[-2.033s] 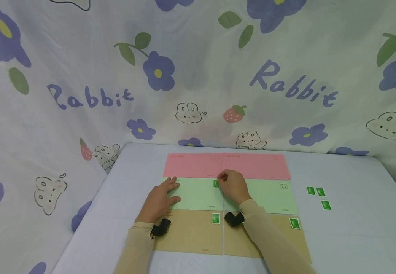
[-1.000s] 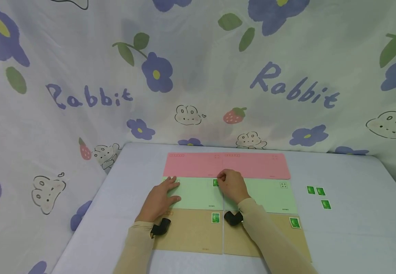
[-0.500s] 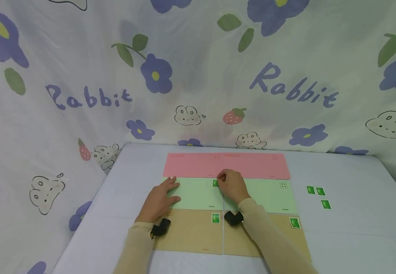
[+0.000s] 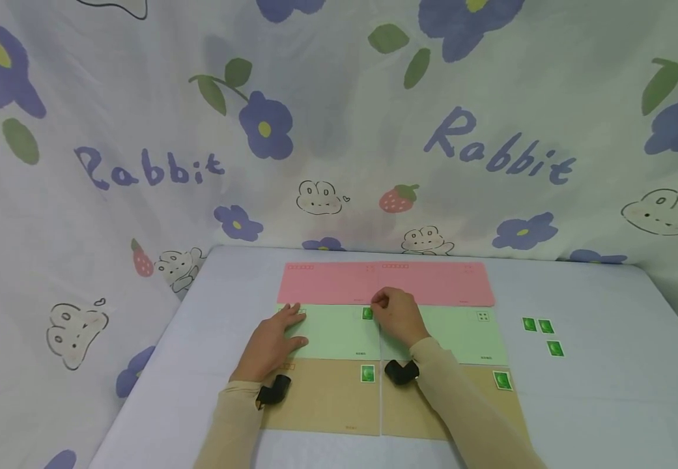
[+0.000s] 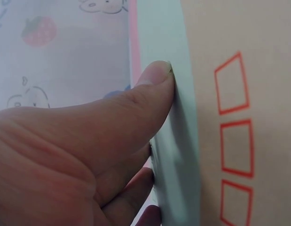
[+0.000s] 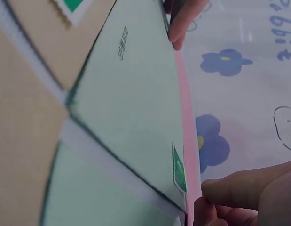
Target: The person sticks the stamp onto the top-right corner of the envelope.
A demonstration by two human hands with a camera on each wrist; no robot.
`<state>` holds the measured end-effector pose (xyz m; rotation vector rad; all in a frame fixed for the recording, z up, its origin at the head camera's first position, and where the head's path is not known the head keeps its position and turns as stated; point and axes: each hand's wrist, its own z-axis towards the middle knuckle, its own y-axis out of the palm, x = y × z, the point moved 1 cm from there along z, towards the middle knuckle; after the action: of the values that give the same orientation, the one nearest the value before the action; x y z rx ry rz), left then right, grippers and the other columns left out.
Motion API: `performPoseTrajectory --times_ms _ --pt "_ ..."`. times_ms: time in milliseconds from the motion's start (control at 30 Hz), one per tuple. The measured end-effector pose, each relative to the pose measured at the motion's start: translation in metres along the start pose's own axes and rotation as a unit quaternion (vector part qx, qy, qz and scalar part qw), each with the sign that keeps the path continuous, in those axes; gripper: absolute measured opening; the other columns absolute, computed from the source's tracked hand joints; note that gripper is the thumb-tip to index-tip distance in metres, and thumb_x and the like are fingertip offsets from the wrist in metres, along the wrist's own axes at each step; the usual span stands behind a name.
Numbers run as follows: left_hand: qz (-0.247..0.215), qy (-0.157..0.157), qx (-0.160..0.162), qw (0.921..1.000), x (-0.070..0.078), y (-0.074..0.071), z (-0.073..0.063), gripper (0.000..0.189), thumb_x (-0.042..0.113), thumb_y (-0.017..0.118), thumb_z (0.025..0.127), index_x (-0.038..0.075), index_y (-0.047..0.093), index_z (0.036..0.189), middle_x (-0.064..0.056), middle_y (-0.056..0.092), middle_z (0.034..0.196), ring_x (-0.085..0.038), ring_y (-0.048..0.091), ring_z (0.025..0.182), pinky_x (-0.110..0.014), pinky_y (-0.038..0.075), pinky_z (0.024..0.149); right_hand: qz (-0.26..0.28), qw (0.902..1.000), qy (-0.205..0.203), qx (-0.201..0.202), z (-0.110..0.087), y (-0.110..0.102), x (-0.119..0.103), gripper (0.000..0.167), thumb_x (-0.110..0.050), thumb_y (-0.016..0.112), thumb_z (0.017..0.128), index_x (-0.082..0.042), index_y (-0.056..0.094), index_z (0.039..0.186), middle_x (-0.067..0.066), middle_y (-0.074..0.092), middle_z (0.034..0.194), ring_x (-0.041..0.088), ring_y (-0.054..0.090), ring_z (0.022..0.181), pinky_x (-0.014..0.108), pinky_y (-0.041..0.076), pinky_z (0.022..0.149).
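Observation:
My left hand rests with spread fingers on the left end of the left light green envelope. In the left wrist view, my left thumb and fingertips touch that envelope. A green stamp lies at its upper right corner. My right hand is beside the stamp, its thumb and fingers curled together at the stamp's right edge. The right wrist view puts the curled fingertips close to the stamp; whether they hold its edge cannot be made out. Several loose green stamps lie on the right.
Behind lie two pink envelopes. Two brown envelopes lie in front, each with a green stamp at its upper right. The right green envelope has a printed stamp box. A printed cloth hangs behind the white table.
Both hands keep nearly the same place and pose. The stamp beside my right fingertips has shifted very slightly left. The loose stamps have not moved on the table.

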<state>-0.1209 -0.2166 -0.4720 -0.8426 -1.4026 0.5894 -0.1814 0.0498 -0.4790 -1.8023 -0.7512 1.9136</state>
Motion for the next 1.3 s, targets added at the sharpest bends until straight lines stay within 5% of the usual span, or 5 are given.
performPoseTrajectory --times_ms 1300 --pt "0.024 0.027 0.002 0.9994 0.004 -0.001 0.0 0.052 0.014 0.075 0.09 0.001 0.059 0.138 -0.013 0.042 0.156 -0.037 0.033 0.146 -0.056 0.033 0.115 0.016 0.9967 -0.062 0.05 -0.038 -0.07 -0.016 0.013 -0.018 0.065 0.097 -0.009 0.072 0.103 0.002 0.067 0.089 0.018 0.058 0.078 0.033 0.051 0.069"
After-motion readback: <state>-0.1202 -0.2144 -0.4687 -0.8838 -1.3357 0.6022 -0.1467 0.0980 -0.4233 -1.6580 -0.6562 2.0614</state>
